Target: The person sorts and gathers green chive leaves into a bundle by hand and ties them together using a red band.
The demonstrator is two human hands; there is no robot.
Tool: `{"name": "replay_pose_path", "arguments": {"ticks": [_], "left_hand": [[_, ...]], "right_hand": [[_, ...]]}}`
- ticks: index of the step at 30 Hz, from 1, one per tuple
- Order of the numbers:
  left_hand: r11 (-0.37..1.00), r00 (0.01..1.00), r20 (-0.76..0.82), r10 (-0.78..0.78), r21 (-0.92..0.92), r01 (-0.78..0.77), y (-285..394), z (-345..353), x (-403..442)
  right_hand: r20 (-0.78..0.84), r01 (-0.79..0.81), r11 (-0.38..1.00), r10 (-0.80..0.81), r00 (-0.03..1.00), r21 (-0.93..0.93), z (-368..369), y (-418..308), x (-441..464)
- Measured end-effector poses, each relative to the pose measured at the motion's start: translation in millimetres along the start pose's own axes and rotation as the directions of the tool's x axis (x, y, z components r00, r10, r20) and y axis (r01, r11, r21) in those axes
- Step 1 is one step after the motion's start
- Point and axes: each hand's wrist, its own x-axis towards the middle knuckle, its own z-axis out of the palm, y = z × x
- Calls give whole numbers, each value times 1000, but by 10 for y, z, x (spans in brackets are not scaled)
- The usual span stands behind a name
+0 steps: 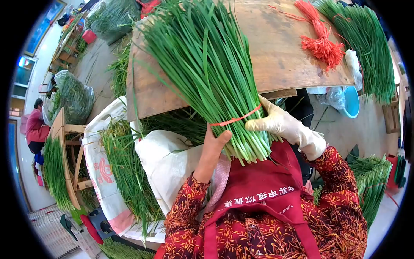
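Gripping a bundle of greens [207, 64] from both sides, right at the stalk end: bare left hand [212, 149] closed on one side, thumb up front just below the red band [235, 120]; right hand [284, 125] in a pale glove, closed on the other, thumb pressed on front stalks. Other fingers mostly hidden behind; can't tell exactly how curled. Probably held there to keep the stalks tight and the ends level. Leafy tips fanned over the wooden table [284, 69], likely for support; stalk ends past its near edge, above the red apron [263, 185]. Far right on the table: red ties [321, 43] in a bunch, presumably parked within reach, near a second heap [366, 52] of greens. Left of the lap: white sack [97, 164], mouth wide open, with loose, partly yellowed leaves [125, 159] inside. Farther left, on the floor: clear plastic bag [88, 101] stuffed with greens. Right, below table level: blue bucket [352, 102] beside a crumpled bag [334, 99]; contents unreadable.
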Motion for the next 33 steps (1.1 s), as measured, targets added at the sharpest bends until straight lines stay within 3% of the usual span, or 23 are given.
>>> {"name": "replay_pose_path", "arguments": {"ticks": [2,4,6,8,11,15,16,18,20,21,23,25,27,29,30,31,32,33], "left_hand": [[998,998,-21,-59,27,60,-135,-77,41],[992,993,-4,-115,41,115,-175,-85,29],[990,995,-33,-99,95,102,-255,-67,-6],[994,997,-71,-15,104,23,-371,-26,-60],[1000,999,-27,-21,16,22,-281,87,-110],[995,981,-192,-7,101,27,-98,223,-199],[989,983,-177,54,148,-28,31,284,-217],[961,972,-149,179,238,-140,268,352,-200],[826,924,2,383,447,-344,590,396,-20],[877,941,23,337,354,-323,845,491,74],[804,946,83,313,507,-310,1236,566,339],[663,887,258,384,592,-459,1506,578,662],[652,915,289,283,642,-404,1643,624,884],[678,932,291,215,642,-357,1485,543,1203],[670,915,291,279,624,-402,1314,485,1337],[660,897,285,338,608,-442,1091,420,1443],[647,875,278,396,592,-481,949,369,1513],[809,931,234,282,464,-361,919,361,1547]], "right_hand": [[-61,52,991,-60,996,-120,1,66,-10],[-41,28,999,-28,999,-20,41,46,19],[-88,32,985,-47,995,-172,26,176,72],[-71,175,981,-181,981,-86,37,283,97],[-110,169,985,-166,980,25,116,308,60],[-67,249,966,-245,967,68,147,321,83],[-69,245,970,-245,967,-5,157,179,44],[-37,401,912,-405,913,-84,149,3,98],[27,511,842,-515,857,-171,63,-280,198],[59,519,846,-516,855,-119,51,-516,209],[123,604,791,-592,796,-100,-32,-934,284],[145,647,749,-631,762,-140,-185,-1167,405],[129,647,740,-634,762,-184,-377,-1206,556],[178,558,799,-529,829,-225,-622,-1061,763],[200,506,827,-468,861,-243,-731,-921,920],[163,685,642,-678,717,-346,-817,-648,1135],[95,589,766,-586,805,-259,-802,-565,1117],[118,602,731,-600,791,-321,-850,-564,1179]]}}
